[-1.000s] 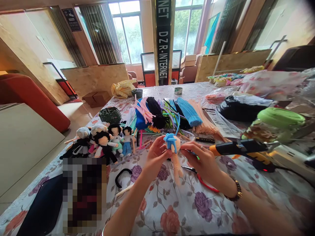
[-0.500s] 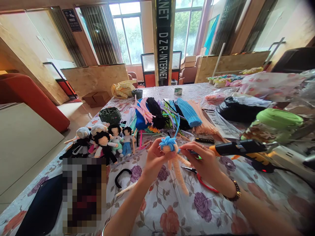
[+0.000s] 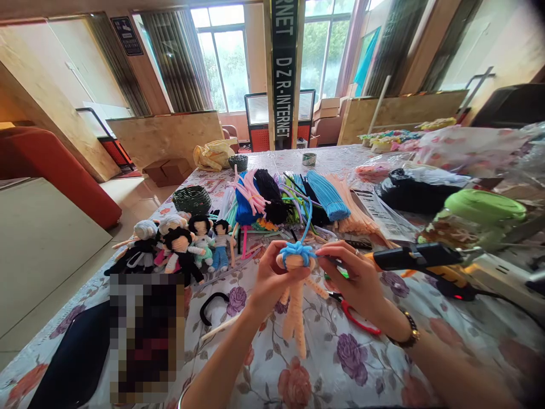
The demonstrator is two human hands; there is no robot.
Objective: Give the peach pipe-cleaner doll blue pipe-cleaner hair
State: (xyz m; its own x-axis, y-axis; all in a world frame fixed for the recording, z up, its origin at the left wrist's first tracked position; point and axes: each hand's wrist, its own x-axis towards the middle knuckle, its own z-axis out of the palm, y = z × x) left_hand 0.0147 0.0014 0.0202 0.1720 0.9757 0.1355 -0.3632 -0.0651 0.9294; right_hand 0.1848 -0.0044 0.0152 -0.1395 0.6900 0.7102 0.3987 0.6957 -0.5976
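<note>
Floral-clothed table [image 3: 323,363], crafting room. Pipe-cleaner doll [image 3: 293,309] held above the cloth, centre: left hand [image 3: 270,278] closed round its head, right hand [image 3: 357,278] pinching the blue strand [image 3: 307,222] at the crown — hair-winding stage, judged. Next wrap needs steady tension. Finished dolls [image 3: 179,244] lie left, glue gun [image 3: 417,255] right.
</note>
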